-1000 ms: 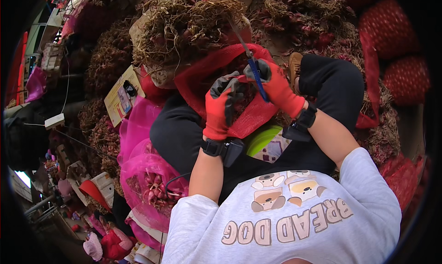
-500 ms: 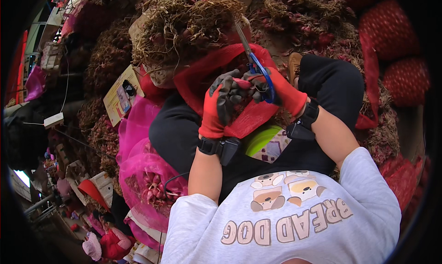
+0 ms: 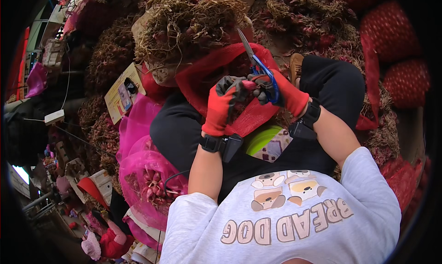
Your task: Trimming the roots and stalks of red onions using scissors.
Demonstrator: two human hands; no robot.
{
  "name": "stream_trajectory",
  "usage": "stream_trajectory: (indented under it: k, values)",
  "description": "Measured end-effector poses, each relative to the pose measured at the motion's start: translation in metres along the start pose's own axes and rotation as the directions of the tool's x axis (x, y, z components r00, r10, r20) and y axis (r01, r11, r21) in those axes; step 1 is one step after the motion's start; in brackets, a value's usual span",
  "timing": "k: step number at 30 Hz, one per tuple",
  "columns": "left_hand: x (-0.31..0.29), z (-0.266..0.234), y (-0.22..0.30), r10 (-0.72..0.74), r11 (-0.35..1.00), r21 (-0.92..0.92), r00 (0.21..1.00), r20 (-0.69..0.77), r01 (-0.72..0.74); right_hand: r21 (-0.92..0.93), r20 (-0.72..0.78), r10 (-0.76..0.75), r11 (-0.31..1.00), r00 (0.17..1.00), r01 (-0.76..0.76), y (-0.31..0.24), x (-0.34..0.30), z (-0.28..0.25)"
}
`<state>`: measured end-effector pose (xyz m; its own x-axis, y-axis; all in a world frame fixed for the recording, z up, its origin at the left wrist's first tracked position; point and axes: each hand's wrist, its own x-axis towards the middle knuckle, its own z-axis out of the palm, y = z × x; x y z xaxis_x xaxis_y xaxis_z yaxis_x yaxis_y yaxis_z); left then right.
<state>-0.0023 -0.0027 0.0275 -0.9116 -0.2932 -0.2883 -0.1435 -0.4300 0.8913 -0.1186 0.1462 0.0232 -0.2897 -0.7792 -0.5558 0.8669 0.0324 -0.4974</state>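
Shallot point(image 3: 249, 84) sits slightly farther right now; left hand point(image 3: 222, 100) pinches it, right hand point(image 3: 290, 93) holds scissors point(image 3: 256, 61); a slack pinch could drop it.

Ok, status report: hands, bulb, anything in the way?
Left hand pinching bulb. Right hand holding scissors, pointing forward. Red net below; no visible obstruction.

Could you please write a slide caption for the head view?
Over red mesh, gloved left hand and right hand flank a reddish bulb, the right holding blue-handled scissors.
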Motion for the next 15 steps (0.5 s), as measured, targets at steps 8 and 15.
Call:
stream_trajectory:
  k: [8,15]
  values:
    - [0.006,-0.036,-0.034,0.236,0.721,0.692,0.94,-0.246,0.0,-0.734,0.001,-0.572,0.557,0.82,0.39,0.001,0.02,-0.011]
    - [0.02,-0.038,-0.008,0.216,0.905,0.414,0.946,-0.24,-0.102,-0.489,0.027,-0.375,0.804,0.926,0.34,-0.02,-0.001,0.004]
